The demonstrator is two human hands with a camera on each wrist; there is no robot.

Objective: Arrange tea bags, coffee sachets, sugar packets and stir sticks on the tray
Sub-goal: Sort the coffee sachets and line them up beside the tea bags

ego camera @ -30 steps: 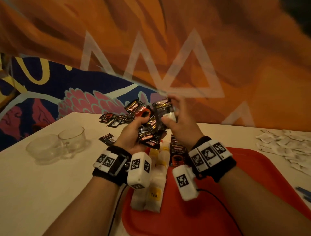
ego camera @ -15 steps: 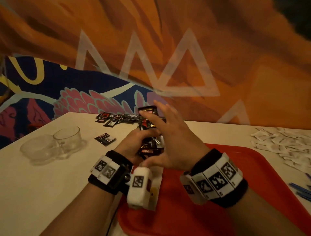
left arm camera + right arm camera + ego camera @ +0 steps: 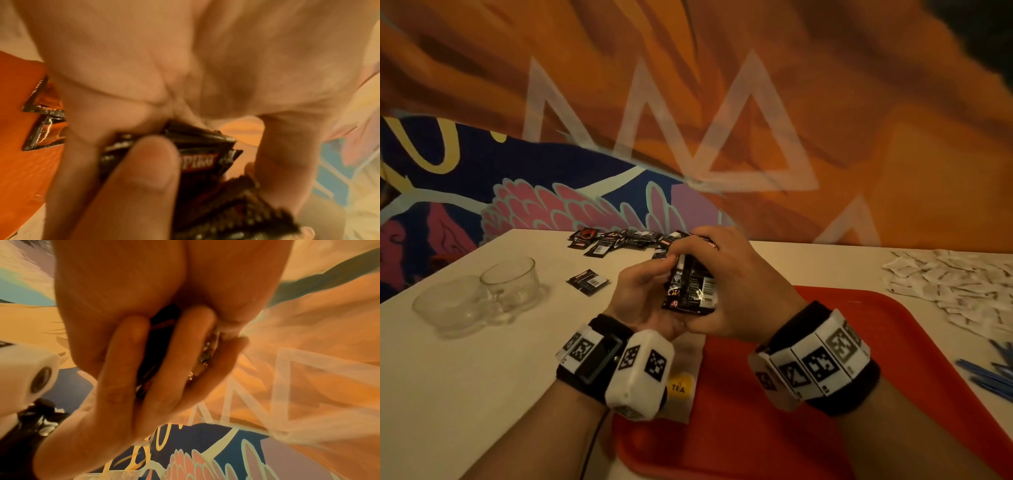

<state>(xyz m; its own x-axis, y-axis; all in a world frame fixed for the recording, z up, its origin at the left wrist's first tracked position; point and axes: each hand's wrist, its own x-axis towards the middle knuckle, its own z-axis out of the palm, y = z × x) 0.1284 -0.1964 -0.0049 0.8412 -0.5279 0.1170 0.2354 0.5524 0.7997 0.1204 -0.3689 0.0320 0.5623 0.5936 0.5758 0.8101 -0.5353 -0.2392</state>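
Both hands hold one stack of black coffee sachets [image 3: 691, 287] just above the far left corner of the red tray [image 3: 825, 428]. My left hand [image 3: 643, 294] cups the stack from the left, its fingers curled round the sachets [image 3: 205, 155]. My right hand [image 3: 736, 284] wraps over the stack from the right, thumb at the bottom. In the right wrist view only a dark sliver of the sachets [image 3: 160, 331] shows between fingers. A tea bag with a yellow tag [image 3: 681, 387] lies on the tray under my left wrist.
More black coffee sachets [image 3: 619, 238] lie at the table's far edge, one single sachet [image 3: 588, 281] nearer. Two glass cups [image 3: 479, 298] stand at the left. White sugar packets [image 3: 955, 284] are heaped at the right, blue stir sticks [image 3: 993, 373] below them.
The fanned sachets have been squared into a tight stack and lowered toward the tray. My right hand went from flat against the stack to wrapped over it.
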